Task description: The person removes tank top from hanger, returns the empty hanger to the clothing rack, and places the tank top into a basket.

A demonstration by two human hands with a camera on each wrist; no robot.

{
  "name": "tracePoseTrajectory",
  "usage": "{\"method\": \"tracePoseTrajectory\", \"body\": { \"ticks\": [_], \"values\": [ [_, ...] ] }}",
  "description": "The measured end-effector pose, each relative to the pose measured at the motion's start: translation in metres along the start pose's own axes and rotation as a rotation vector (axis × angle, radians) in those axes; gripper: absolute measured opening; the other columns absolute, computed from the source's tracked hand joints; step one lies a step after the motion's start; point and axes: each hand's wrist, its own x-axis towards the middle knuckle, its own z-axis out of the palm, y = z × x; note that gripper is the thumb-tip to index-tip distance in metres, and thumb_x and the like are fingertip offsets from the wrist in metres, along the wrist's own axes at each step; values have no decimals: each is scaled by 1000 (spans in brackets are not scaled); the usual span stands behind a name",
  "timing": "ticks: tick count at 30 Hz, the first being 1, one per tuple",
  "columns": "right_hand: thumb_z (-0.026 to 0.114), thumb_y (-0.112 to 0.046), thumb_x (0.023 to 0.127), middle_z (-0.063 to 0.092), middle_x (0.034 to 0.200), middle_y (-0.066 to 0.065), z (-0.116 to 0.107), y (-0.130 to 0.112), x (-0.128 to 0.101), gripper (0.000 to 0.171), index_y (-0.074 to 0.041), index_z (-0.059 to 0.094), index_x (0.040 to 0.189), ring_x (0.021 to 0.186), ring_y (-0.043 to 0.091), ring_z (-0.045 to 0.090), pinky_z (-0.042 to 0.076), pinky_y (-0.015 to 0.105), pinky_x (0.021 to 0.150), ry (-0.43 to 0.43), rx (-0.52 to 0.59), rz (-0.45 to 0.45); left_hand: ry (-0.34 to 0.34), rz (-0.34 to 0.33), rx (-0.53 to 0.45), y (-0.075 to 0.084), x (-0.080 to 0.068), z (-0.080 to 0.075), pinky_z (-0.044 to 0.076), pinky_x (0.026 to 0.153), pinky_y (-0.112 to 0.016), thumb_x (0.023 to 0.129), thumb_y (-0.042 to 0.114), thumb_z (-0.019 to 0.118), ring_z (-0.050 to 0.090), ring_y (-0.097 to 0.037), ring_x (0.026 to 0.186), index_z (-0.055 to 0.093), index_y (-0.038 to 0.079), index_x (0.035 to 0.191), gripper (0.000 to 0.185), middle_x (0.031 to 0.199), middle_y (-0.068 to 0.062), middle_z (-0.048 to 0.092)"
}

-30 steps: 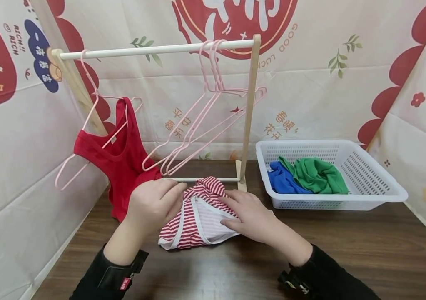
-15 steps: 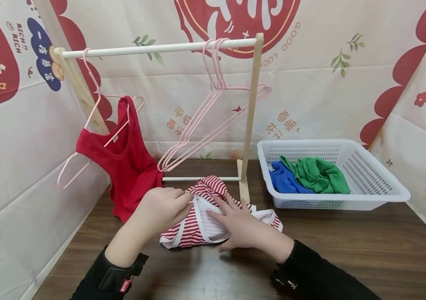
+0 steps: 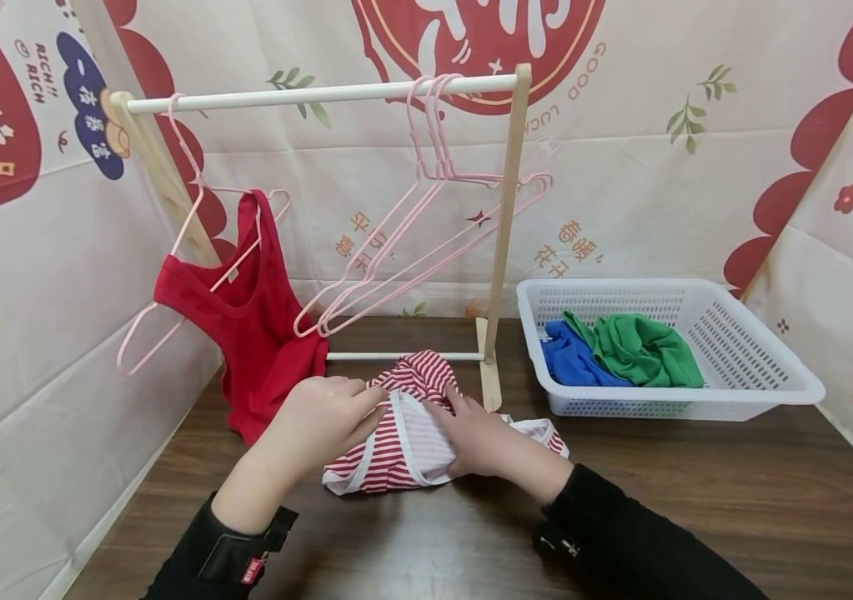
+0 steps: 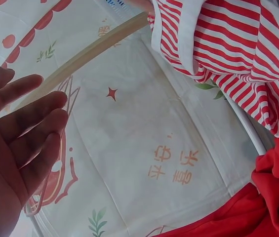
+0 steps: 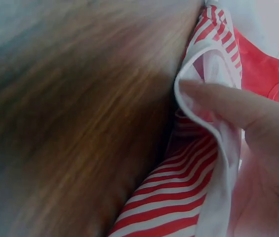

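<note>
A red-and-white striped garment (image 3: 388,450) with white trim lies bunched on the dark wooden table (image 3: 696,500), in front of the rack's base. My left hand (image 3: 324,421) rests at its left edge. In the left wrist view, the left hand (image 4: 16,128) has loose, nearly straight fingers that hold nothing, and the striped garment (image 4: 238,54) is off to their right. My right hand (image 3: 482,437) lies on the cloth's right side. The right wrist view shows a finger of the right hand (image 5: 258,128) hooked over the white trim of the striped garment (image 5: 179,197), pinching it.
A wooden rack (image 3: 504,233) stands behind the garment. A red tank top (image 3: 261,333) hangs from a pink hanger at its left end, and empty pink hangers (image 3: 411,242) hang further right. A white basket (image 3: 771,392) on the right holds green cloth (image 3: 644,346) and blue cloth (image 3: 569,362).
My right hand slid left across the striped garment and curled onto its trim, uncovering the cloth's right end. The left hand stayed put. The empty hangers swung slightly.
</note>
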Motion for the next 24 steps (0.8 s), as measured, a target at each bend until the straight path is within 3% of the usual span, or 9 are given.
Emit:
{"method": "tracePoseTrajectory", "body": {
  "ticks": [4, 10, 15, 19, 24],
  "values": [
    [84, -15, 74, 47, 134, 23, 2, 4, 1, 81, -15, 45, 144, 114, 40, 53, 49, 52, 83, 27, -29, -44, -21, -16, 6, 1, -2, -1, 51, 52, -28, 81, 19, 75, 62, -16, 58, 71, 10, 96, 18, 72, -3, 66],
    [63, 5, 87, 58, 117, 20, 2, 11, 4, 46, -7, 56, 131, 106, 35, 59, 50, 48, 85, 103, 17, -48, -35, -32, 9, 1, -3, -1, 51, 53, -28, 81, 20, 75, 63, -17, 61, 71, 10, 98, 20, 74, -3, 68],
    [60, 9, 86, 63, 113, 17, -3, 16, 8, 37, -1, 62, 122, 108, 31, 60, 46, 45, 93, 107, 118, 20, -25, -51, 4, 1, -4, 0, 49, 51, -27, 81, 20, 77, 62, -16, 59, 72, 10, 98, 21, 73, -2, 67],
    [56, 13, 82, 64, 105, 12, -6, 24, 8, 36, -1, 66, 114, 103, 28, 60, 46, 45, 92, 159, 225, 72, -21, -71, -1, 1, -4, 1, 49, 51, -26, 81, 21, 77, 62, -16, 58, 73, 10, 99, 21, 73, -3, 68],
    [51, 11, 82, 62, 113, 12, -9, 34, 3, 38, -4, 67, 113, 113, 29, 56, 42, 47, 98, 247, 460, 140, -28, -75, -11, 3, -4, 2, 49, 52, -26, 82, 21, 75, 63, -16, 59, 73, 10, 98, 19, 73, -2, 68]
  ]
}}
